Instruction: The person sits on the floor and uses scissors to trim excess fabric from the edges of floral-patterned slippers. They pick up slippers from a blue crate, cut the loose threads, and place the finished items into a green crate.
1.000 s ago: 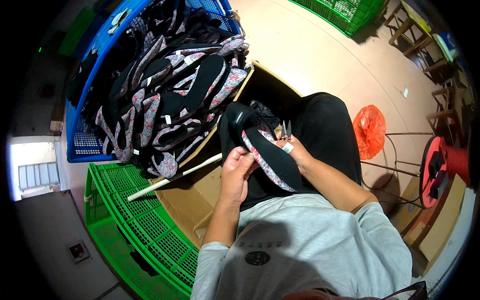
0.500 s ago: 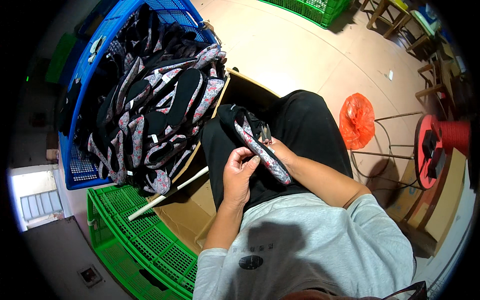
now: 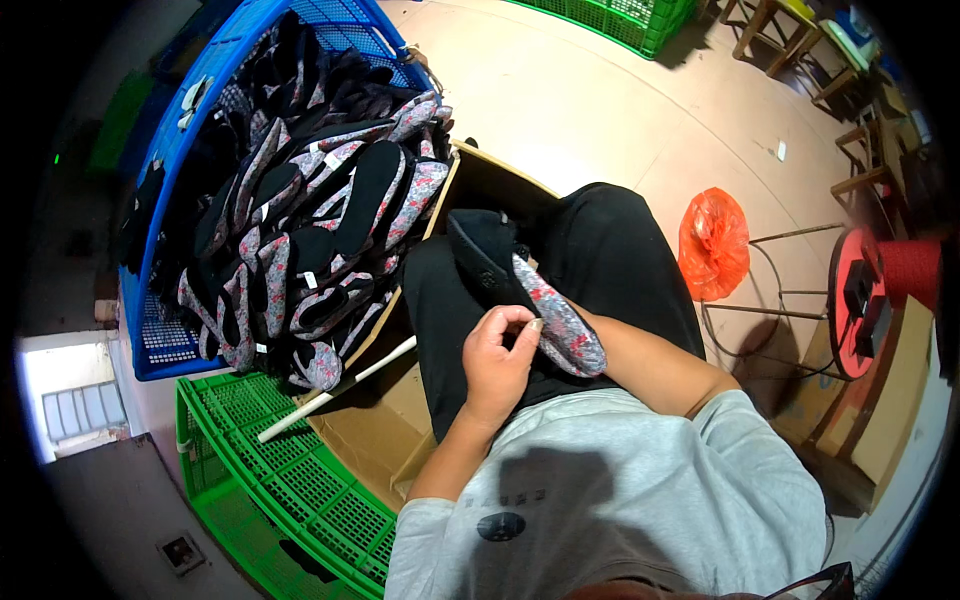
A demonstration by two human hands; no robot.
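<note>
A slipper (image 3: 566, 325) lies tilted over my lap, its far end black and its near end grey floral with red flowers. My left hand (image 3: 497, 360) is closed, thumb and fingers pinching the slipper's left edge near the floral end. From the right, my right forearm (image 3: 650, 362) reaches in behind the slipper, which hides that hand's fingers and whatever they hold. Close by on the left, a heap of similar black and floral slippers (image 3: 370, 200) fills a big blue plastic basket (image 3: 165, 330).
An open cardboard box (image 3: 375, 425) and a green crate (image 3: 290, 480) stand at my left, with a white rod (image 3: 340, 388) across them. On the right are an orange plastic bag (image 3: 714, 243), a wire frame and a red spool (image 3: 862, 300). Wooden stools (image 3: 865, 165) stand farther back.
The slipper has turned and shifted right, showing more of its outer side. My left hand moved right with it. The snips seen earlier in my right hand are now hidden behind the slipper.
</note>
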